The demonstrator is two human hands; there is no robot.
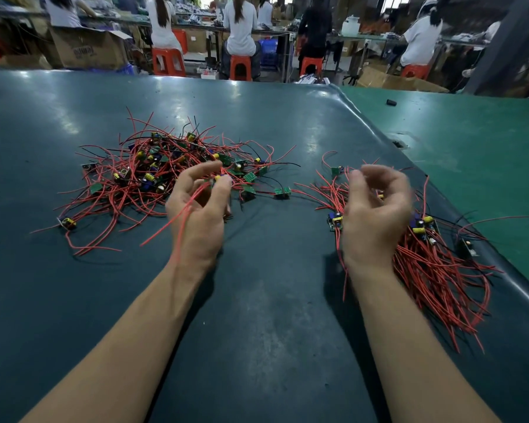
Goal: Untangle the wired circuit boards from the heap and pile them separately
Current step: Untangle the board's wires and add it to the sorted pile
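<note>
Bare forearms, no sleeves visible

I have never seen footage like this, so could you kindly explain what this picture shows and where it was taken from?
There is no machine: a person wears a camera on the head, looking down at two bare hands over a dark table. On the left lies a tangled heap of small circuit boards with red wires; on the right, a sorted pile. The left hand pinches one board with its red wires. The right hand is blurred above the pile, so its grip is unclear.

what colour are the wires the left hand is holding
Red: the thin wires pinched in the left hand, clearest in the head view.
</note>
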